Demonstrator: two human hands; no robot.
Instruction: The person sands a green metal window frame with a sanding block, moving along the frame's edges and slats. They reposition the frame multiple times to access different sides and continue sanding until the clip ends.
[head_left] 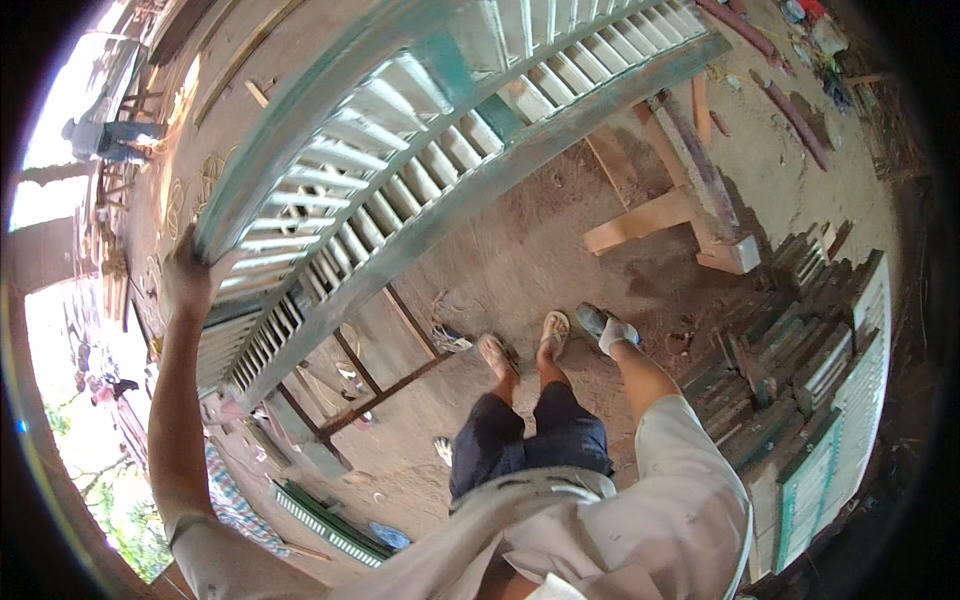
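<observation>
My bare left hand (190, 278) grips the end edge of a long louvered shutter (440, 75) with worn green and whitish paint. The shutter slants across the upper view, and two rows of slats show along it. My right arm reaches down at my right side, away from the shutter. Its hand (597, 322) looks covered by a dark grey glove with a pale cuff. The fingers there are too small and bunched to make out, so I cannot tell if they hold anything.
At right lies a stack of slatted wooden pieces (770, 350) beside a pale green shutter (835, 450). Wooden beams (640, 220) stand ahead, and a wooden frame (370, 395) lies left of my feet. Another person (115, 138) is at the far left.
</observation>
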